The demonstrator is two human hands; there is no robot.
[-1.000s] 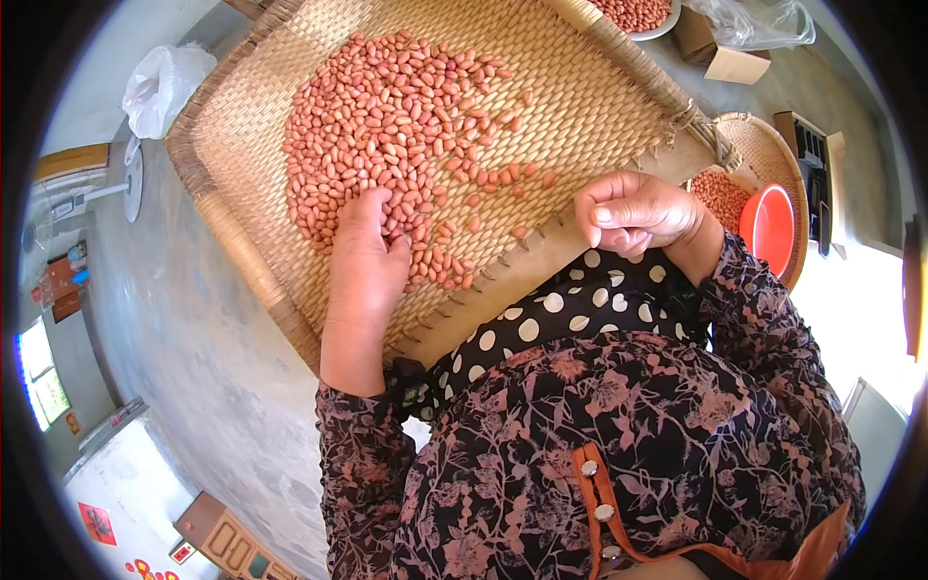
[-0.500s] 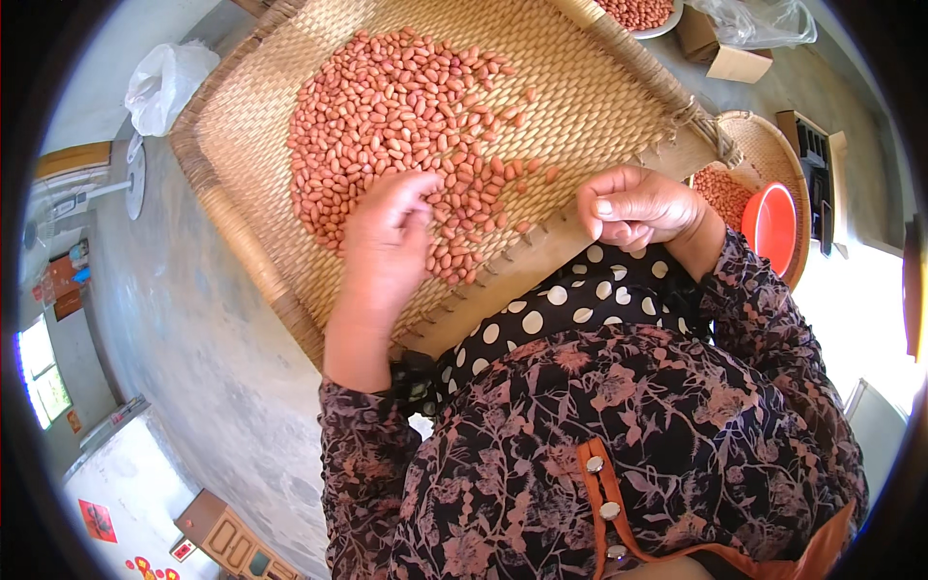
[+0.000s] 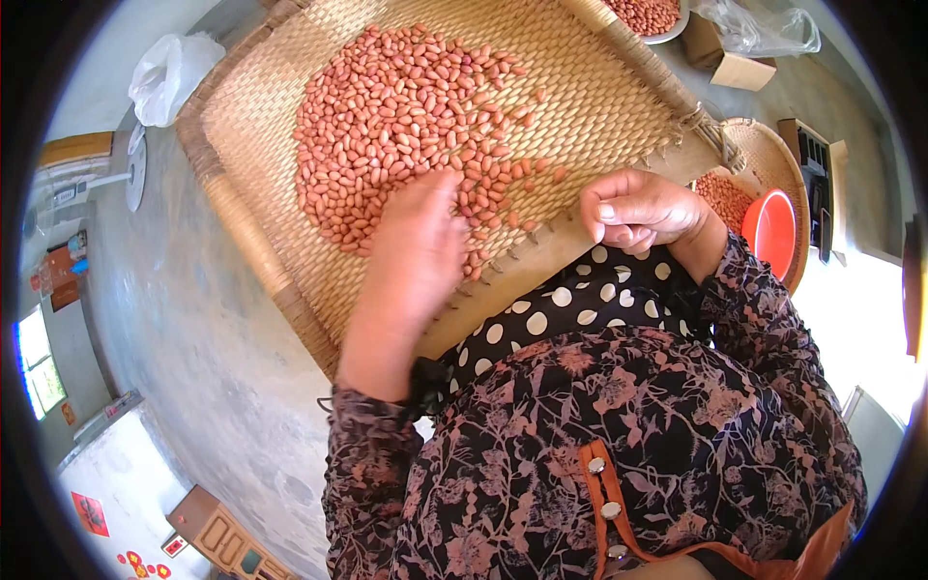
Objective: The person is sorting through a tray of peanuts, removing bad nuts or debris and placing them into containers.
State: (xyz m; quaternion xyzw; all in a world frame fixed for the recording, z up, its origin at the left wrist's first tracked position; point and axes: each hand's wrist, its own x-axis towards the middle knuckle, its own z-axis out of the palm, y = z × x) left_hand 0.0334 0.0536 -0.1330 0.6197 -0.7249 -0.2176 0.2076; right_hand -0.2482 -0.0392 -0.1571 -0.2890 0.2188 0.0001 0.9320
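Note:
A broad heap of reddish-brown peanuts (image 3: 387, 126) lies on a woven bamboo tray (image 3: 570, 87) in front of me. My left hand (image 3: 418, 237) is over the near edge of the heap, its fingertips by the peanuts. Motion smears those fingers, so what they hold, if anything, does not show. At the tray's near right edge is my right hand (image 3: 646, 208), curled closed with the thumb against the fingers. Whatever lies inside it is hidden. A few loose peanuts are scattered between the two hands.
On the right, a round woven basket (image 3: 764, 145) holds more peanuts and a red plastic bowl (image 3: 771, 232). A bowl of peanuts (image 3: 646, 14) and a cardboard box (image 3: 730, 63) stand at the far right. A white plastic bag (image 3: 172, 77) is at the far left.
My left hand has shifted right across the near side of the peanut heap. My right hand stays closed in nearly the same place.

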